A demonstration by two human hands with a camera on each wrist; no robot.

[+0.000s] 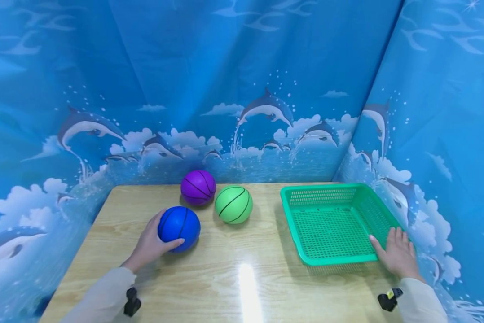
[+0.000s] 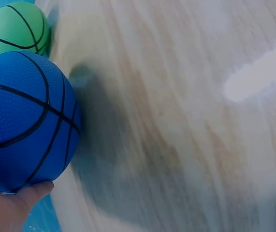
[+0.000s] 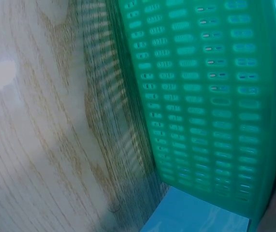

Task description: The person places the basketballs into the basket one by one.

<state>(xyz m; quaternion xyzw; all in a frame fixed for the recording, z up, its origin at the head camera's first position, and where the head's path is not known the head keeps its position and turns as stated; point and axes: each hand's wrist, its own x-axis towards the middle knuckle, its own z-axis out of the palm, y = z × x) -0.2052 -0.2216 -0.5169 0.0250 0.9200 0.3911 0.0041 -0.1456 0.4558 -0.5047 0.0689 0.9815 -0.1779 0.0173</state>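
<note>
My left hand (image 1: 151, 244) grips a small blue basketball (image 1: 180, 229), thumb on its near side and fingers at its far left. In the left wrist view, the thumb lies under the blue ball (image 2: 29, 121) and one fingertip shows on its upper left. Behind it on the table are a purple basketball (image 1: 198, 188) and a light green basketball (image 1: 234, 204). At the right, my right hand (image 1: 399, 255) rests on the near right corner of a green plastic basket (image 1: 341, 260), fingers straight and thumb over the rim. The right wrist view shows the basket's slotted wall (image 3: 191, 96).
The wooden table (image 1: 217, 278) backs onto a blue curtain (image 1: 165, 89) printed with dolphins, which also runs along the right side. Bare table lies between the balls and the basket.
</note>
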